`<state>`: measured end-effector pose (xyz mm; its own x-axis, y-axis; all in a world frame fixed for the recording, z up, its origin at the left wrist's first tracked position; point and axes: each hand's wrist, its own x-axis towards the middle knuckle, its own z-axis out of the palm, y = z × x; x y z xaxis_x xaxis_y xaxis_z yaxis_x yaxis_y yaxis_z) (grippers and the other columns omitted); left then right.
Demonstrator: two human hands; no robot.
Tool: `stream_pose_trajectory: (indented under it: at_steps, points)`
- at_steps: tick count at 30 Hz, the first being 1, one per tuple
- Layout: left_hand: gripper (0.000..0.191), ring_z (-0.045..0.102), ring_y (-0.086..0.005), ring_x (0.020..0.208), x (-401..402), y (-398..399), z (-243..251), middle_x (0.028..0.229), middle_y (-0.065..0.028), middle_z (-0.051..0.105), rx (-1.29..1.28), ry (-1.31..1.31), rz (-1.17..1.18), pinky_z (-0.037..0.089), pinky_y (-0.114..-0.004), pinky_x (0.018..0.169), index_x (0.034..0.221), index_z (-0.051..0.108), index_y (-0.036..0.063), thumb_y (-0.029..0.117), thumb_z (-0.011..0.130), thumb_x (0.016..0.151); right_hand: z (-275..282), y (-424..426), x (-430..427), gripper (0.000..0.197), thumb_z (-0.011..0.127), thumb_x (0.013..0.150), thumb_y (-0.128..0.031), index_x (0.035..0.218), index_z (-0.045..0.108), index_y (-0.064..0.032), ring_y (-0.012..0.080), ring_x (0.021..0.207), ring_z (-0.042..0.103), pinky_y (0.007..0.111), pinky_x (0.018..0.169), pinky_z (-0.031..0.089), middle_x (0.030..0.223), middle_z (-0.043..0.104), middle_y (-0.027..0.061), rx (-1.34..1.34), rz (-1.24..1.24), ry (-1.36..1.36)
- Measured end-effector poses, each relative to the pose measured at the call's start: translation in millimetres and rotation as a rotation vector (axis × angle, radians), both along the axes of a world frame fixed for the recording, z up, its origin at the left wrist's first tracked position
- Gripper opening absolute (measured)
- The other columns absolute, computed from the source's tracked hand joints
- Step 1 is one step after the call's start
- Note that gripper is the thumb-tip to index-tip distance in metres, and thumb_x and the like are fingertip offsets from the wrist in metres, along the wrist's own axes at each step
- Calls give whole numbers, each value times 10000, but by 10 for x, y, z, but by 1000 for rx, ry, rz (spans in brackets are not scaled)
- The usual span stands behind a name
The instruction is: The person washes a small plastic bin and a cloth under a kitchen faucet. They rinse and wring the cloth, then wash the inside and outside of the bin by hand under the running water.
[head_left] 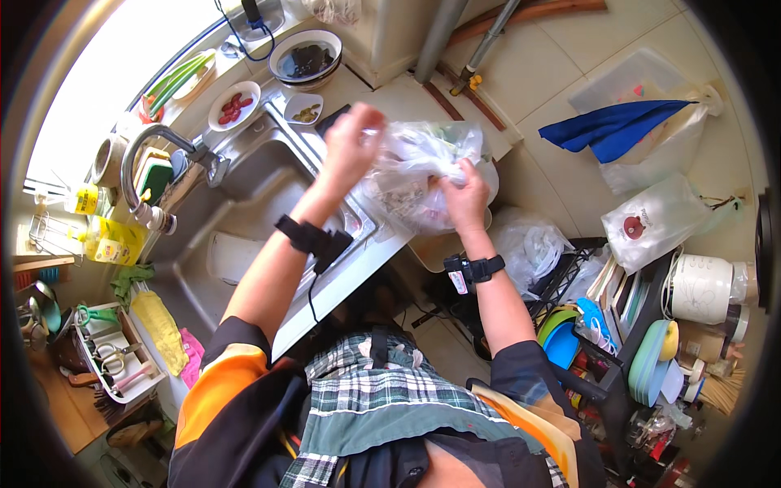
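A translucent plastic bag (409, 183) with unclear contents sits past the counter's right corner, above a bin. The gathered plastic of this bag is pinched in my right hand (467, 192). My left hand (354, 137), blurred and with bent fingers, is raised at the bag's left edge; whether it holds any plastic does not show. Just left of it, a small white dish (303, 109) holds dark green pieces. Beyond stand a bowl with dark food in liquid (305, 56) and a bowl with red pieces (234, 107).
A steel sink (244, 177) with a curved faucet (131, 165) lies at the left. A white basket (119, 354) holds scissors. Plastic bags (528, 244) and a black rack (640, 311) with containers stand at the right. A blue cloth (616, 129) hangs on the wall.
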<state>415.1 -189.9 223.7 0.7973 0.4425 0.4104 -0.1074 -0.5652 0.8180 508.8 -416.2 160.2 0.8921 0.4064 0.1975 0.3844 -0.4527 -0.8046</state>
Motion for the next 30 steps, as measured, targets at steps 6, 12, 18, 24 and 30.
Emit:
stream_pose_trajectory:
  at_steps: [6,12,18,24,30]
  points:
    - [205,582,-97,739,-62,533,-626,843,-19,641,-454,317,114,467,-238,640,1057,654,24,126,610,885,-307,-582,163,449,506,687,-91,1110,615,10,227,898,634,358,848,509,1011,657,99,914,-205,822]
    - [315,601,-142,905,64,41,-1063,1035,-45,659,-956,487,-69,506,-286,764,1179,644,52,263,594,950,-358,-796,163,624,500,606,-203,1182,572,26,349,996,617,498,923,502,1104,643,157,1137,-90,925]
    - [264,525,-81,656,59,-266,-1206,825,11,638,-1212,540,-126,435,-241,595,1115,673,51,236,627,932,-627,-982,209,590,508,634,-220,1167,580,22,340,987,615,452,925,500,1098,641,164,1175,-175,812]
    - [43,575,-141,690,80,-352,-1182,797,-49,651,-1367,451,48,477,-288,648,844,656,40,53,617,857,-676,-1098,292,588,514,632,-247,1155,585,12,333,1019,599,442,940,485,1108,637,159,1178,-146,871]
    - [62,609,-120,852,-164,-403,-638,917,-41,655,-1422,130,-238,496,-258,801,953,620,41,79,576,934,-351,-1462,551,471,468,682,-248,1053,616,1,342,1026,596,471,959,458,1061,642,165,1325,-52,835]
